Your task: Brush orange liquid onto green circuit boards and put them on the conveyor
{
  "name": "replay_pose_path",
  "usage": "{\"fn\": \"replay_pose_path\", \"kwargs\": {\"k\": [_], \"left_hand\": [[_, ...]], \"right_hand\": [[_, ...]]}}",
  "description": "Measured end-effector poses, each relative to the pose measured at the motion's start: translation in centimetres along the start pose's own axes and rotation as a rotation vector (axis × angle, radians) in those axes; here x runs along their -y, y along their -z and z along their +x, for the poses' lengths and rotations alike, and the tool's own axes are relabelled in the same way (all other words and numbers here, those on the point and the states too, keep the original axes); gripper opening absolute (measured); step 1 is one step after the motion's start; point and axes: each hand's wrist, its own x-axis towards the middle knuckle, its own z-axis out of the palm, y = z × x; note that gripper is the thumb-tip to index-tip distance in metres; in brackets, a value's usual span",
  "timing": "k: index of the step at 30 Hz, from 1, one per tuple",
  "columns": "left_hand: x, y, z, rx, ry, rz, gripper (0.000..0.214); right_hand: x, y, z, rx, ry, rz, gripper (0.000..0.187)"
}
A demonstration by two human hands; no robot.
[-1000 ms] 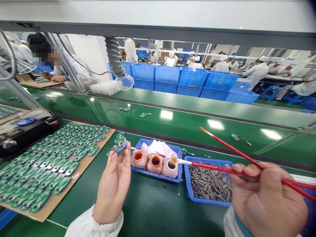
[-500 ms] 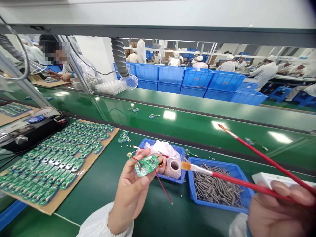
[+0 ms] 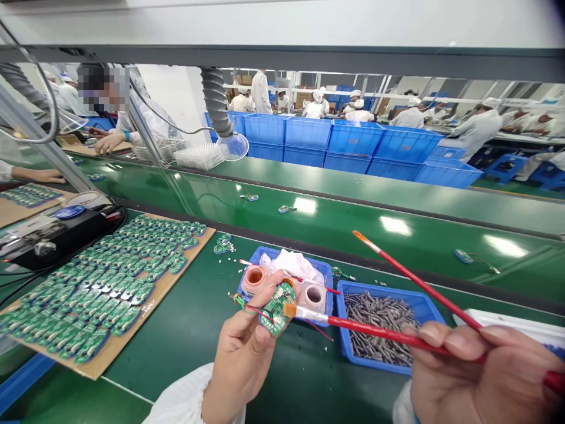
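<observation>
My left hand [image 3: 245, 353] pinches a green circuit board [image 3: 274, 309] with red, black and green wires, holding it up tilted above the bench. My right hand [image 3: 477, 365] is closed around two red-handled paintbrushes. The bristles of the lower paintbrush [image 3: 375, 330] are at the board's right edge; whether they touch it I cannot tell. The upper paintbrush [image 3: 419, 277] points up and left over the bench. Behind the board, a blue tray [image 3: 329, 277] holds small jars, among them an open jar of amber liquid [image 3: 255, 278], a second open jar [image 3: 314, 294] and a white cloth [image 3: 293, 263].
A blue bin [image 3: 348, 353] of dark metal pieces stands right of the tray. Rows of circuit boards lie on a brown sheet [image 3: 194, 250] at left. A green conveyor [image 3: 353, 215] runs behind, carrying a few boards. A fume hose [image 3: 216, 106] hangs above; co-workers sit beyond.
My right hand has moved left, bringing the lower paintbrush from beside the jars to the board's edge. The board has turned in my left hand. Boards on the conveyor have shifted right.
</observation>
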Motion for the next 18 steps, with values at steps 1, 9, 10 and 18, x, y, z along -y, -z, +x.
{"fn": "replay_pose_path", "kwargs": {"k": [1, 9, 10, 18], "left_hand": [[0.0, 0.0, 0.0, 0.006, -0.001, 0.001, 0.031], [0.3, 0.5, -0.2, -0.003, -0.019, 0.036, 0.031], [0.4, 0.6, -0.2, -0.012, -0.022, 0.049, 0.032], [0.4, 0.8, -0.1, 0.029, -0.045, 0.04, 0.032]], "right_hand": [[0.1, -0.1, -0.1, 0.009, 0.007, -0.001, 0.022], [0.1, -0.4, -1.0, 0.03, 0.05, -0.04, 0.011], [0.1, -0.3, -1.1, 0.027, 0.051, -0.051, 0.011], [-0.6, 0.5, -1.1, 0.036, 0.151, -0.151, 0.018]]}}
